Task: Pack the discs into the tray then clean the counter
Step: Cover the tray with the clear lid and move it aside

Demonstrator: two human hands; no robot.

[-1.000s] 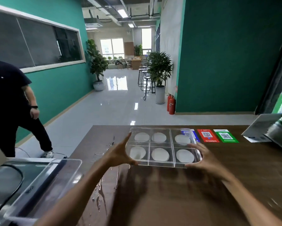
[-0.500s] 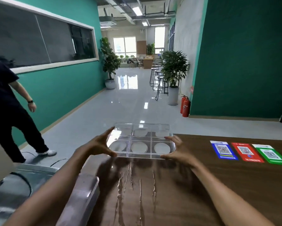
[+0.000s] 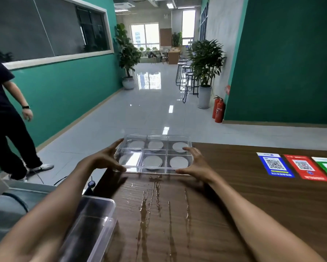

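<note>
A clear plastic tray (image 3: 155, 153) with several compartments sits at the far left corner of the brown wooden counter (image 3: 244, 195). Each compartment holds one pale grey disc, such as the front middle disc (image 3: 152, 160). My left hand (image 3: 104, 159) grips the tray's left edge, thumb at the front and fingers along the side. Against the tray's right edge rests my right hand (image 3: 195, 163). Streaks of water (image 3: 145, 208) run down the counter in front of the tray.
A clear plastic lid or bin (image 3: 89, 229) lies at the counter's left edge over a sink area (image 3: 11, 207). Blue, red and green QR stickers (image 3: 295, 166) lie at the right. A person in black (image 3: 5, 118) stands on the floor to the left.
Both hands have slid the tray leftwards along the counter, from beside the QR stickers to the far left corner. Wet streaks now show in front of it.
</note>
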